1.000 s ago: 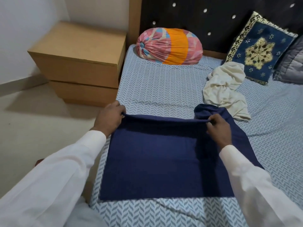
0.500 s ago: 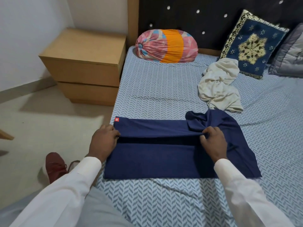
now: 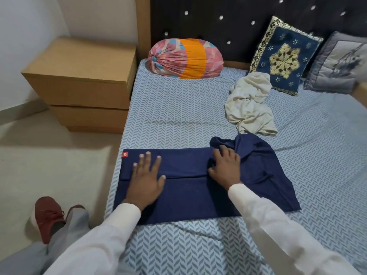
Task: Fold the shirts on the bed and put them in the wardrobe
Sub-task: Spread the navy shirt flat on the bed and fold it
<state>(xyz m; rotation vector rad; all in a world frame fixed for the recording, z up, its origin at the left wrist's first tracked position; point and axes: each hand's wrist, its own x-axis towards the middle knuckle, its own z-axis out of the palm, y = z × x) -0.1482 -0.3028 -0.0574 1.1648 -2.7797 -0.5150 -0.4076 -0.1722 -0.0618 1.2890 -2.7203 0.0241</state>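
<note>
Well, two shirts lie on the bed (image 3: 178, 116) from where I stand. One is a navy shirt (image 3: 188, 197), folded into a long band at the near left edge of the mattress, with a small red tag (image 3: 125, 154) at its far left corner. The other is a cream shirt (image 3: 248, 108), crumpled in a heap further up the bed, just beyond the navy one and apart from both hands. The left hand (image 3: 146, 179) lies palm down on the folded band, fingers straight and spread, pressing the cloth flat and gripping nothing. The right hand (image 3: 225, 169) also lies palm down with its fingers fanned out, resting where the neat fold meets the bunched right end of the shirt. That end is rumpled, and I cannot make out whether it is collar or sleeve. The cream heap is too twisted to tell its parts. Three pillows stand at the dark studded headboard (image 3: 218, 16): one pink and orange bolster (image 3: 184, 58), one blue patterned cushion (image 3: 284, 56) and one grey cushion (image 3: 337, 64), which the right edge cuts off. One wooden nightstand (image 3: 79, 76) with two drawer fronts sits left of the bed. One red shoe (image 3: 47, 215) shows on the floor, partly covered by a grey trouser leg.
</note>
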